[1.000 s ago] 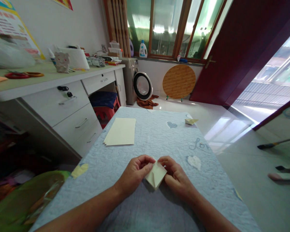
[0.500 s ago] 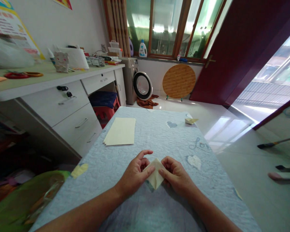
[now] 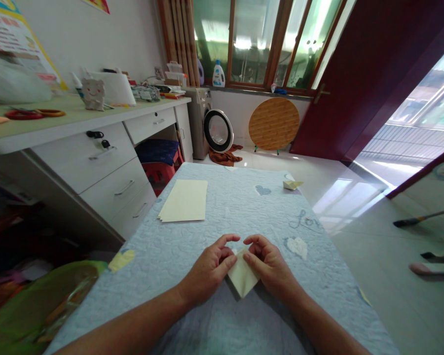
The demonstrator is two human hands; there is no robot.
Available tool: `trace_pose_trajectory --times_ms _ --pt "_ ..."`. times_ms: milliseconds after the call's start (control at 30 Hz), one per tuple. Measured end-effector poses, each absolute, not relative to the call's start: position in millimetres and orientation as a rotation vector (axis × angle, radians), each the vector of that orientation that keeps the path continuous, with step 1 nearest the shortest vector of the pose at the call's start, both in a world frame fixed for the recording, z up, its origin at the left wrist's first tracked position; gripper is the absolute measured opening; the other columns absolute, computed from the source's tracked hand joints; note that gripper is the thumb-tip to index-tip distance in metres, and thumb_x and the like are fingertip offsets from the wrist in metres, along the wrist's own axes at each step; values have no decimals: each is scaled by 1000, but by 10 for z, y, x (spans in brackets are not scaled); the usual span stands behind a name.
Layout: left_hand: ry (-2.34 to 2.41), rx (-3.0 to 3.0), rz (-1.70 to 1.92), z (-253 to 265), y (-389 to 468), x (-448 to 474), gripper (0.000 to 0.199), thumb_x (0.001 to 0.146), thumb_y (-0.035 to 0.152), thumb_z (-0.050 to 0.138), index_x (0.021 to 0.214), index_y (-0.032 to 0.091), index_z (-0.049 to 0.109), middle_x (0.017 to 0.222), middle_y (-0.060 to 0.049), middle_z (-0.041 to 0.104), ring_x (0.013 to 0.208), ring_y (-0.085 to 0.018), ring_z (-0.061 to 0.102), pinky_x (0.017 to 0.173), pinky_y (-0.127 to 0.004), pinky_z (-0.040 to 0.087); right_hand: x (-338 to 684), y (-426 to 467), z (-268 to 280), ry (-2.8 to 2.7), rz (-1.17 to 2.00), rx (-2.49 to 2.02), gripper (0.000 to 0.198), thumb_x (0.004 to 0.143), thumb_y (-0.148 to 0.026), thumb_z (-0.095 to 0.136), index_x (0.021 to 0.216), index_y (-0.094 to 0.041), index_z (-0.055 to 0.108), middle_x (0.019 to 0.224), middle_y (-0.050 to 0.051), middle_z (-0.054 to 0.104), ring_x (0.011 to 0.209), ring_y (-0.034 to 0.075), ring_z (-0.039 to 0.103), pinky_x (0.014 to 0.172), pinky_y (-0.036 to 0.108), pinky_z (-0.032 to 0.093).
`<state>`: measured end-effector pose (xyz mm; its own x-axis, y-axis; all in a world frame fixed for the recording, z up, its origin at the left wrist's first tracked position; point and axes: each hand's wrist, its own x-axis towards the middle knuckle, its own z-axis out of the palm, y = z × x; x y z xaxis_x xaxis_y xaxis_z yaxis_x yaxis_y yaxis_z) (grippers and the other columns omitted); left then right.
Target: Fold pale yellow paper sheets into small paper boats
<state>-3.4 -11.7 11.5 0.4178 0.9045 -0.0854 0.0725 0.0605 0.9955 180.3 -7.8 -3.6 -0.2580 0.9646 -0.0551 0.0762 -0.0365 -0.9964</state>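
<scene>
A small folded paper point(image 3: 243, 279), cream-coloured and diamond-shaped, is held just above the cloth-covered table between my two hands. My left hand point(image 3: 210, 266) pinches its upper left edge, thumb on the front face and forefinger stretched out beyond. On the other side my right hand point(image 3: 268, 264) grips the upper right edge, its thumb also lying on the front and its forefinger curved over the top. The fingers behind the paper are partly hidden. One corner of the diamond points down toward me.
A stack of cream paper sheets point(image 3: 185, 201) lies at the table's left. Near the far right corner sits a folded paper piece point(image 3: 292, 185). Pale blue quilted cloth point(image 3: 237, 197) covers the table. A white desk point(image 3: 107, 162) stands left, a green bag point(image 3: 70, 296) below it.
The folded paper has shifted slightly down and right. My right forefinger has lifted and extended above the paper's top; my left thumb has drawn back toward the edge.
</scene>
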Motion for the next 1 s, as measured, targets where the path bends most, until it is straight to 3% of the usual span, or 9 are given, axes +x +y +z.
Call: trace_pose_trajectory --times_ms 233,367,633,833,1000 --pt "976 1322 855 92 -111 -23 34 88 34 58 119 19 54 75 3 53 60 -11 50 57 -23 37 1829 -67 -52 -1479 1283 -1221 24 83 -34 61 101 -20 56 63 -7 43 54 10 40 48 21 31" --pt "1051 1435 834 87 -104 -42 26 89 30 56 113 19 56 68 5 48 59 -12 48 58 -23 36 1855 -60 -61 -1517 1225 -1253 23 82 -31 60 102 -20 56 63 -7 44 54 10 41 48 21 32" --pt "1103 1585 780 143 -107 -75 19 91 27 52 107 20 58 68 4 52 63 -14 49 61 -24 36 1860 -59 -14 -1646 1110 -1279 22 85 -26 53 107 -21 55 64 -6 50 55 12 47 51 23 35" --pt "1226 1666 818 163 -97 -78 20 92 28 47 95 20 65 69 2 59 64 -16 52 62 -25 36 1982 -69 131 -1894 733 -1225 19 78 -12 52 94 -21 56 90 4 59 83 18 55 75 32 44" --pt "1278 1802 835 139 -95 -77 22 92 23 47 94 22 69 82 -2 69 75 -20 61 70 -27 40 2053 -104 225 -2096 755 -1081 32 70 -2 48 93 -22 58 100 5 57 97 21 52 88 37 43"
